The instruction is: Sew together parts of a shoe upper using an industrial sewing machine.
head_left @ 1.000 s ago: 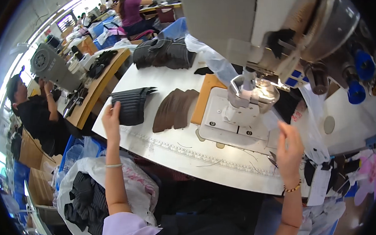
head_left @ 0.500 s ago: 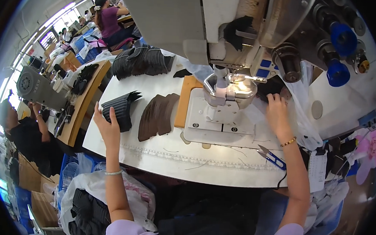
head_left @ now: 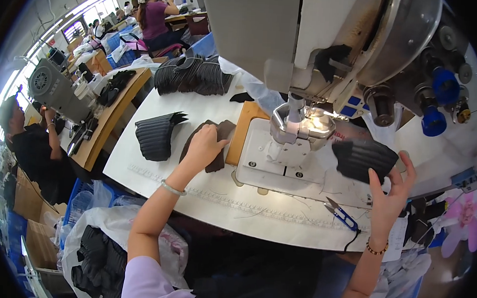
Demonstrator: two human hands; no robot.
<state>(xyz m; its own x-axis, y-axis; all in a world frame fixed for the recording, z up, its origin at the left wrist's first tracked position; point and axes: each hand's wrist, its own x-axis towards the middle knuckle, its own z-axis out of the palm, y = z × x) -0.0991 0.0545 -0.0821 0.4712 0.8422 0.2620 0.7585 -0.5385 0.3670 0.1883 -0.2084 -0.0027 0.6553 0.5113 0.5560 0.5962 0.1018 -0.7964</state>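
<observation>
My right hand (head_left: 392,185) is raised to the right of the sewing machine (head_left: 300,128), its fingers closed on the edge of a black ribbed fabric piece (head_left: 363,158). My left hand (head_left: 206,147) lies over a fanned stack of brown pieces (head_left: 226,131), with its fingers bent down onto the top and partly hiding them. Just left of that stack sits a bundle of black ribbed pieces (head_left: 154,137). Light from the lamp falls on the needle area, where no cloth shows under the foot.
Blue-handled thread snips (head_left: 344,216) lie at the table's front right, by a printed ruler strip (head_left: 256,209). A long row of dark pieces (head_left: 191,75) stands at the back. A white bag (head_left: 127,221) of black pieces is below left. Co-workers sit at the left.
My left hand has moved right, from beside the black bundle onto the brown stack. My right hand has come back from behind the machine and now holds up a black ribbed piece.
</observation>
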